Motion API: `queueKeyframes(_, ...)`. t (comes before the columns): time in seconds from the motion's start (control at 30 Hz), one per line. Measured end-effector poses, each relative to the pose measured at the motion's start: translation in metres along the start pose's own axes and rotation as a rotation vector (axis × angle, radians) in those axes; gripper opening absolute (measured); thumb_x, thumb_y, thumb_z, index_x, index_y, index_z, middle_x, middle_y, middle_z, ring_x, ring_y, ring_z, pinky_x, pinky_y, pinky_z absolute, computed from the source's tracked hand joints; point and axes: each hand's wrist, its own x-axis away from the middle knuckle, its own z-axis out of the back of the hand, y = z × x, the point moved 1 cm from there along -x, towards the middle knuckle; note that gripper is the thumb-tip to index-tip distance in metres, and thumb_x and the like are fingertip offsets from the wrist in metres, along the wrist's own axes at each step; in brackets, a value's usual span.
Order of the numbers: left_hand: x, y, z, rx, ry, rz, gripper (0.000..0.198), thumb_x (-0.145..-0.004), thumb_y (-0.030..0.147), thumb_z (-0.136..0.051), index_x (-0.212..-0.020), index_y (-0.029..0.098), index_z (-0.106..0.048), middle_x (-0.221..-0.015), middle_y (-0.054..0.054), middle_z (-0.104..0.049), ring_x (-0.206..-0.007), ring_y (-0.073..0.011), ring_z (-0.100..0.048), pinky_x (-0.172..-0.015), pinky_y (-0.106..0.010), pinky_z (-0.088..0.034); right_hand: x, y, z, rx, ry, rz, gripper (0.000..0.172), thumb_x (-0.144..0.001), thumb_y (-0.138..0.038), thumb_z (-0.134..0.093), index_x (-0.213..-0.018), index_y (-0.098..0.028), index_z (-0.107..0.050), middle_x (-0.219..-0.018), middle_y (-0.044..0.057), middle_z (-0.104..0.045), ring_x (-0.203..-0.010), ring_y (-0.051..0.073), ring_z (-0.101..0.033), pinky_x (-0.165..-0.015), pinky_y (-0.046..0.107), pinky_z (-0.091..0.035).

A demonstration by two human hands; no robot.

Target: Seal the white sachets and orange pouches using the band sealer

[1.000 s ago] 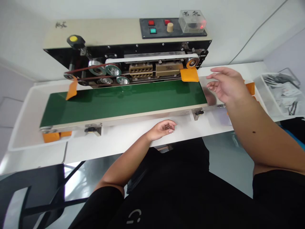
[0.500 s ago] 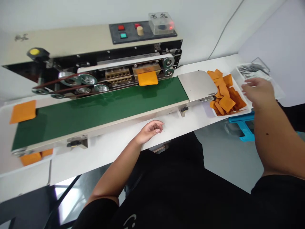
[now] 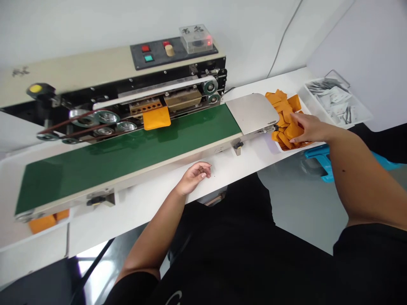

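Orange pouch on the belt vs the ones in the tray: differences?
The orange pouch lies alone and flat at the back edge of the green belt, while the orange pouches in the white tray are heaped and overlapping. The right hand touches the tray pouches, not the belt one. All are orange and flat.

- The orange sachets (image 3: 286,127) at 3 o'clock are partly covered by the right hand (image 3: 310,130) and a steel plate (image 3: 251,112).
- The orange pieces (image 3: 41,223) at 8 o'clock are partly hidden by the green conveyor (image 3: 127,165).
- The print on the silver packets (image 3: 330,99) at 2 o'clock is too small to read.
- The sealing machine (image 3: 95,70) is cut off at 9 o'clock.
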Motion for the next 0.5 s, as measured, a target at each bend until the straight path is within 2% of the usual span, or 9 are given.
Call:
queueKeyframes(0.07,0.0,0.0,0.0,0.0,0.0,-0.001,0.048,-0.091,0.05,-0.084,-0.124,0.018,-0.072,-0.097,-0.008,-0.071,-0.09,-0.0201,-0.068,-0.086,-0.036,-0.056,-0.009,0.004,-0.003,0.079,-0.169,0.054,0.075,-0.045,0.014,-0.094,-0.115,-0.008,-0.079,-0.141,0.025,-0.065,-0.126,0.021,-0.06,-0.099,0.033,-0.039)
queueKeyframes(0.13,-0.001,0.0,0.0,-0.004,-0.003,0.0,0.048,-0.09,0.05,-0.084,-0.124,0.018,-0.072,-0.097,-0.008,-0.071,-0.09,-0.02,-0.068,-0.087,-0.036,-0.056,-0.019,0.008,-0.004,0.089,-0.215,0.077,0.089,-0.042,0.014,-0.094,-0.127,-0.006,-0.076,-0.155,0.03,-0.054,-0.143,0.022,-0.05,-0.105,0.033,-0.036)
queueKeyframes(0.33,-0.001,-0.001,0.001,-0.01,0.005,-0.011,0.047,-0.092,0.048,-0.083,-0.125,0.017,-0.071,-0.099,-0.008,-0.071,-0.09,-0.0198,-0.068,-0.087,-0.035,-0.056,-0.044,0.012,-0.005,0.106,-0.283,0.098,0.119,-0.037,0.002,-0.1,-0.151,-0.006,-0.063,-0.154,0.029,-0.055,-0.136,0.018,-0.054,-0.11,0.031,-0.031)
queueKeyframes(0.4,-0.001,-0.001,0.001,-0.013,0.012,-0.009,0.047,-0.091,0.049,-0.083,-0.125,0.018,-0.072,-0.099,-0.008,-0.071,-0.09,-0.0197,-0.068,-0.087,-0.035,-0.056,-0.049,0.012,-0.005,0.15,-0.284,0.113,0.12,-0.038,-0.004,-0.102,-0.152,-0.006,-0.062,-0.156,0.03,-0.054,-0.138,0.018,-0.052,-0.113,0.031,-0.028)
queueKeyframes(0.5,0.0,-0.001,0.0,-0.02,0.027,0.006,0.047,-0.09,0.049,-0.084,-0.124,0.018,-0.072,-0.098,-0.007,-0.072,-0.089,-0.0196,-0.068,-0.086,-0.035,-0.056,-0.051,0.011,-0.007,0.171,-0.275,0.155,0.103,-0.044,-0.012,-0.103,-0.141,-0.005,-0.068,-0.162,0.031,-0.047,-0.146,0.02,-0.046,-0.115,0.031,-0.027)
